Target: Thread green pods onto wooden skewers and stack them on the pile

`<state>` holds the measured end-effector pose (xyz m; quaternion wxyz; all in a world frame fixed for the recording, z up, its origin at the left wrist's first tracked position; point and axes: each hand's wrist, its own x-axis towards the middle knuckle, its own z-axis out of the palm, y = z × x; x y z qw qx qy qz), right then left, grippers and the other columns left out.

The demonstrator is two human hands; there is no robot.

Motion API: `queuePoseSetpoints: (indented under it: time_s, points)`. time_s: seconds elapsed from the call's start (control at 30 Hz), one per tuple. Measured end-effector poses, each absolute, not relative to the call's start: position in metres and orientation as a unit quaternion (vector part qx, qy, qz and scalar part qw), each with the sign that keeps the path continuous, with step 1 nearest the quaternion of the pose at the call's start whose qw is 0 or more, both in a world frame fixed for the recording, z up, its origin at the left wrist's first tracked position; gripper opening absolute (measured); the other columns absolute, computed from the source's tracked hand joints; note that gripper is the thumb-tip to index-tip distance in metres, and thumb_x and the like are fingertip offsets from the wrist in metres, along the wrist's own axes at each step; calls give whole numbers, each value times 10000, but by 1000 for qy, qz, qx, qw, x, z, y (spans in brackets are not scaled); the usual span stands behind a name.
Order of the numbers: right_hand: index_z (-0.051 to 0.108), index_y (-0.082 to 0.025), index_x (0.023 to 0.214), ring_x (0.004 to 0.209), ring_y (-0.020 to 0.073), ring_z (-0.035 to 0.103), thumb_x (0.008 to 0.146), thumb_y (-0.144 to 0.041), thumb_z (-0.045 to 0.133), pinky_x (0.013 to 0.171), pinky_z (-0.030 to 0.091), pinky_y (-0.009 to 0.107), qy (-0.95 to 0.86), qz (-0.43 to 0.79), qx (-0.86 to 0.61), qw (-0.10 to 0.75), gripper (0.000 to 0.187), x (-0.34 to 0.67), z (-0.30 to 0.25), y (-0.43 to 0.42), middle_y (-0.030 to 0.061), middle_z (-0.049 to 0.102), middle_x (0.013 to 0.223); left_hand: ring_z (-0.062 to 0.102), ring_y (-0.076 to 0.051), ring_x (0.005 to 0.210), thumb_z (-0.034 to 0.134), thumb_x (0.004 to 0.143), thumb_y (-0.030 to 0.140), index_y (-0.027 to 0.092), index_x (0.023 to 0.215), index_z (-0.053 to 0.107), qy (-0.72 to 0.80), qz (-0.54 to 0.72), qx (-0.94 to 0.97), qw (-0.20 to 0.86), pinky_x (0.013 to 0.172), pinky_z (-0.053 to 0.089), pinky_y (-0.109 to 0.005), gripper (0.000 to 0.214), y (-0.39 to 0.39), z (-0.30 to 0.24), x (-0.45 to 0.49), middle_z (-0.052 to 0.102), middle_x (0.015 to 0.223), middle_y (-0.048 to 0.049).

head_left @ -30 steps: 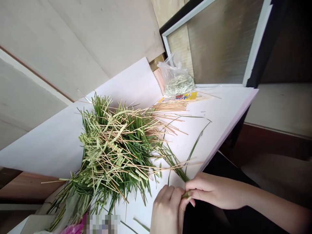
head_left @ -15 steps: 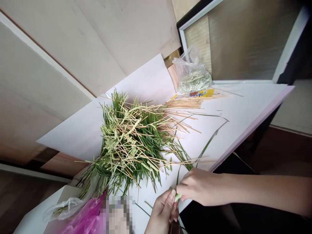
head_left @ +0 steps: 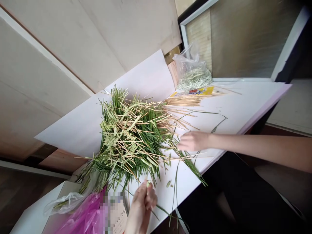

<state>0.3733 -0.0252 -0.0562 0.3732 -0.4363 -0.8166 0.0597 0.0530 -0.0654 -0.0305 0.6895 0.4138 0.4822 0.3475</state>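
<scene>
Item: green leaf strip [head_left: 149,184], short, pale at the tip, pinched upright between thumb and fingertips of the left hand [head_left: 143,203] at the near edge of the white table [head_left: 151,78]; the rest of that hand curled closed around the pinch. A longer thin blade trailed from below the hand toward the table edge; whether it joined the pinched piece could not be told. Right hand [head_left: 192,140], reaching across the table, fingers loosely bent and spread, tips resting at the edge of the heap among loose blades; whether it had hold of any single blade could not be told. Heap of grass and sticks [head_left: 129,136], large, centre of table: many folded and plaited green pieces on thin wooden sticks lay mixed with uncut blades, judged as finished work piled up, a good share done. Left to do, by judgement: a fair stock, since a bundle of bare sticks [head_left: 187,100] lay beyond the heap beside a yellow packet [head_left: 202,91], and stray blades [head_left: 192,167] lay near the table edge. Further out: clear plastic bag [head_left: 193,73] of pale cuttings against the framed panel [head_left: 234,39]; pink plastic bag [head_left: 85,216] at the near left corner.
</scene>
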Motion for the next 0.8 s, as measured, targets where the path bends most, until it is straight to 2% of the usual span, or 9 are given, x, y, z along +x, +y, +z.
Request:
queuePoseSetpoints:
  time_s: [0.07,0.1,0.17,0.23,0.3,0.47,0.6,0.67,0.8]
  points:
    - [697,2,875,755,40,613,1082,-354,114,769,451,223,-830,43,-440,339,713,394,-57,-15,-51,538,767,224,-80,524,749,829,578,160,697,571,516,360,480,611,525,250,-220,473,-55,-29,41,305,570,89]
    - [699,7,910,766,44,618,1087,-334,94,771,452,223,-843,35,-430,320,717,400,-58,-10,-46,540,783,250,-91,541,732,835,597,157,707,595,527,352,511,581,539,256,-228,478,-51,-28,37,345,583,74]
    - [707,-43,948,746,74,616,1115,-324,309,735,465,230,-857,30,-417,300,515,400,-60,-5,-41,558,770,322,-112,591,710,844,614,155,750,643,531,330,554,549,579,291,-241,473,-48,-28,37,450,645,37]
    - [706,-104,950,733,123,601,1052,-263,585,681,463,248,-869,37,-399,290,224,390,-64,-3,-30,583,751,393,-131,656,706,858,591,159,772,669,512,319,574,554,648,344,-251,442,-48,-26,44,520,714,11]
    - [703,-130,943,748,168,578,987,-209,698,649,431,268,-874,57,-383,294,91,377,-67,-5,2,606,759,427,-141,698,714,874,539,157,776,676,479,323,559,595,692,367,-254,397,-51,-24,52,535,736,0]
    - [719,-150,943,759,191,528,1030,-322,630,679,370,295,-855,170,-357,337,212,357,-67,-22,50,617,800,334,-120,605,695,889,533,172,647,533,405,344,490,691,593,332,-253,463,-59,-24,65,395,642,31]
    - [722,-163,976,691,159,508,1055,-452,543,653,373,278,-805,351,-329,347,348,354,-61,-34,28,588,770,334,-116,587,682,887,557,178,634,500,404,343,484,696,576,333,-251,491,-59,-29,64,374,629,35]
    - [689,-145,977,540,117,395,1085,-530,419,539,332,245,-756,471,-312,329,482,351,-58,-39,-34,448,636,400,-139,610,588,927,604,176,656,554,463,320,572,597,609,369,-271,507,-57,-32,61,445,645,10]
    - [486,-197,825,461,90,176,1049,-685,294,417,227,204,-636,671,-248,288,571,345,-58,-45,-111,210,587,553,-257,825,534,947,579,201,773,678,549,263,751,255,772,430,-367,441,-50,-41,58,647,815,-74]
